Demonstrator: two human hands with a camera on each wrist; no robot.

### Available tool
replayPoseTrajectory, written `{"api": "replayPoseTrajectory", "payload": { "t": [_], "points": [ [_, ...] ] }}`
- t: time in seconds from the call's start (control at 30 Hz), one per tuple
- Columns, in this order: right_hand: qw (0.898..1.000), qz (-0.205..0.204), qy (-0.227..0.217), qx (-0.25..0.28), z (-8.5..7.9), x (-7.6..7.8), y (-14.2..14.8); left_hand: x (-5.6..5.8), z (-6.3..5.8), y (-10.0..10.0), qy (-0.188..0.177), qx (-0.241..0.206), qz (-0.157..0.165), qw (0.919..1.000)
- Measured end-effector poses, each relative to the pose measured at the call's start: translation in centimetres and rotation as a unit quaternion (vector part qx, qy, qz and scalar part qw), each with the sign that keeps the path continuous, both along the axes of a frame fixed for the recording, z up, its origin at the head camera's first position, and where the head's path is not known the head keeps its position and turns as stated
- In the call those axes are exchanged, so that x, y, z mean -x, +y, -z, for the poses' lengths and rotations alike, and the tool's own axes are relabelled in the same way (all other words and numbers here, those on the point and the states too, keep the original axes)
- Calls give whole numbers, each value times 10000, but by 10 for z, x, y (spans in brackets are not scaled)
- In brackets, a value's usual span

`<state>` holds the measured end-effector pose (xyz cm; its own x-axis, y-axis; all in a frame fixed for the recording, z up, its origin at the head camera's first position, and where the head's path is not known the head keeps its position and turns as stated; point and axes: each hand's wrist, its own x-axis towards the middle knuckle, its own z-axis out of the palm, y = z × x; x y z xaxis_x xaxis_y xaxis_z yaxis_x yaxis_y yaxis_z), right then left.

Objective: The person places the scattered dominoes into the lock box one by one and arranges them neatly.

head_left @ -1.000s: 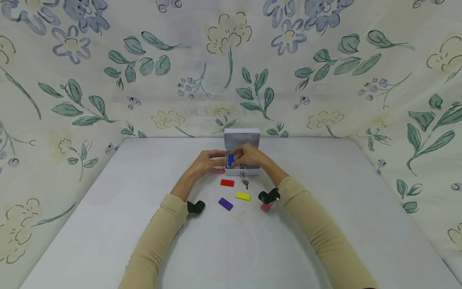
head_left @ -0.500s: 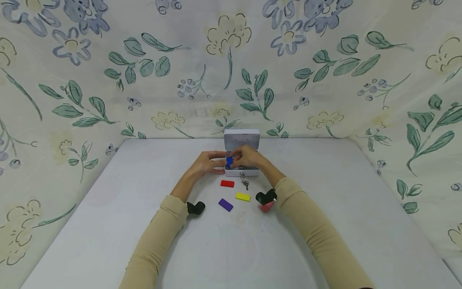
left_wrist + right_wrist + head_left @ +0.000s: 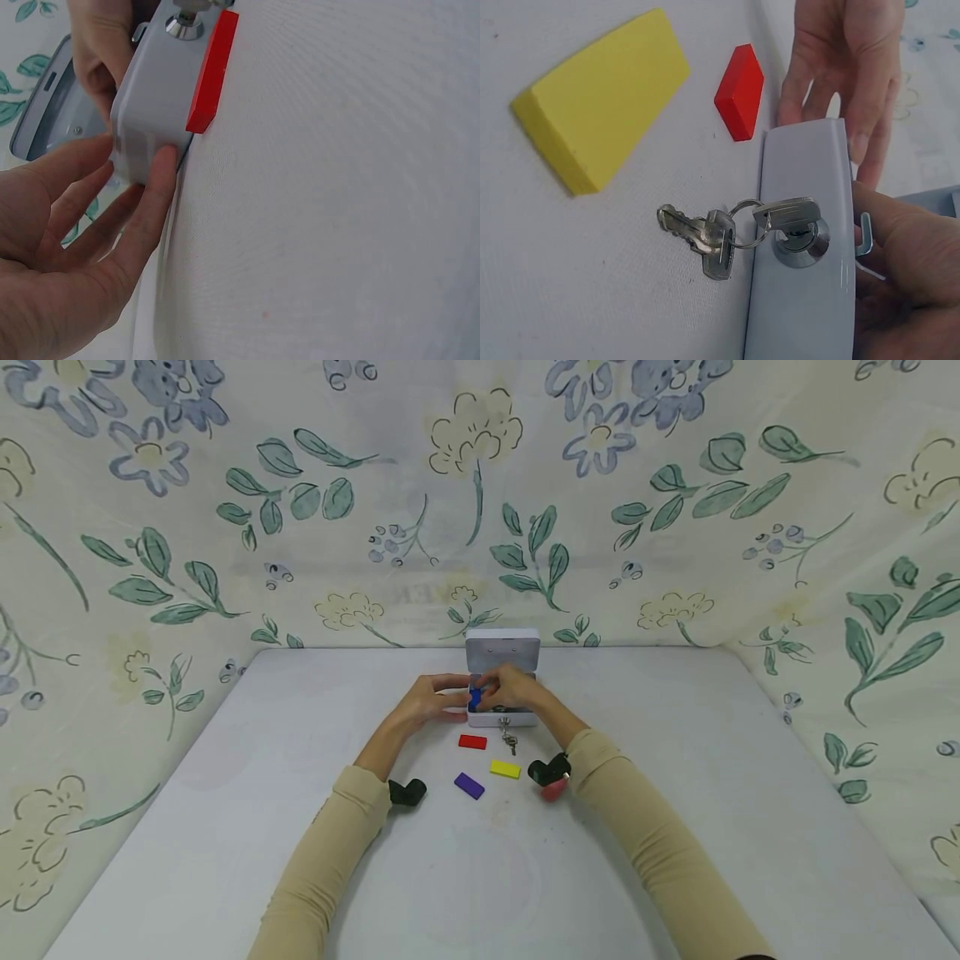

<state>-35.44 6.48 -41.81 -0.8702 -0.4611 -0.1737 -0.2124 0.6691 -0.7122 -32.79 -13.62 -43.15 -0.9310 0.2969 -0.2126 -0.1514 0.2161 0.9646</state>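
Observation:
A small white metal cash box (image 3: 491,720) stands at the back of the table, its lid (image 3: 502,652) raised. Inside its left end my right hand (image 3: 513,685) pinches a blue block (image 3: 476,698), partly covered by the fingers. My left hand (image 3: 427,700) steadies the box's left side; in the left wrist view its extended fingertips touch the outer wall. One key sits in the front lock (image 3: 801,244), with another key (image 3: 718,251) hanging from the same ring. Just in front of the box lies a red block (image 3: 212,75).
Farther forward on the white table (image 3: 480,877) lie a yellow block (image 3: 505,769) and a purple block (image 3: 469,786). A pinkish-red block (image 3: 554,790) is partly hidden by the black camera mount (image 3: 550,769) on the right wrist. Floral cloth (image 3: 480,527) hangs behind the table.
My right hand has shifted slightly left and lowered the blue block deeper into the box, where less of it shows. The left hand has stayed against the box.

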Motion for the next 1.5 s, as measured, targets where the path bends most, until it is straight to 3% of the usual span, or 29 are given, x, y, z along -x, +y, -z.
{"api": "replayPoseTrajectory", "payload": {
  "t": [0.83, 1.17, 1.5],
  "points": [
    [9999, 60, -106, 15, -1, -3, 2, -1, 0, 0, 73, 42, 25, 10000],
    [9994, 171, 285, -54, -15, -14, 12, -1, -1, 1, 79, 64, 40, 9999],
    [9991, 176, 380, 119, -26, -25, 25, -1, 0, 0, 53, 154, -6, 9999]
  ]
}}
